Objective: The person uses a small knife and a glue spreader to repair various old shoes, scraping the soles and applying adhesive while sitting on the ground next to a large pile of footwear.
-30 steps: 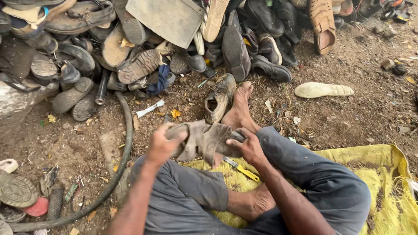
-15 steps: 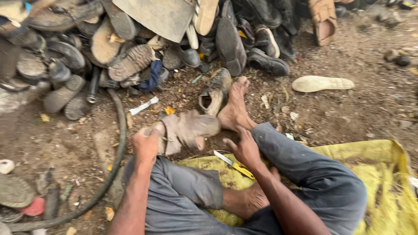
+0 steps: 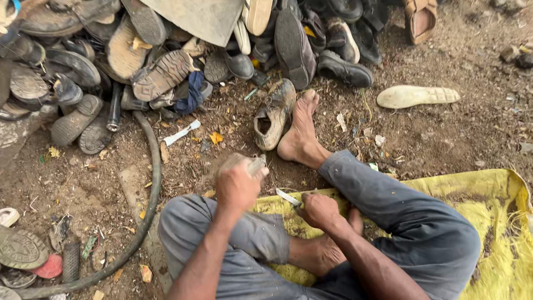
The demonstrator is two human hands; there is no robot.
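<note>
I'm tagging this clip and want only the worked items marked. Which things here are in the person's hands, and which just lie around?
In hand:
- worn shoe, gripped by the left hand
- small knife, under the right hand

Lying about:
- shoe pile
- muddy shoe beside the bare foot
- pale sole
- black hose
- yellow sheet

trousers (image 3: 400, 222): grey, dusty, long | feet (image 3: 300, 133): bare | forearms (image 3: 205, 261): bare, sleeveless

L hand (image 3: 240, 186) raised, fingers curled shut, motion-blurred; R hand (image 3: 318, 211) lower, fist closed, near lap; both forearms extend fwd from bottom edge; legs bent, one foot (image 3: 300, 130) outstretched.
</note>
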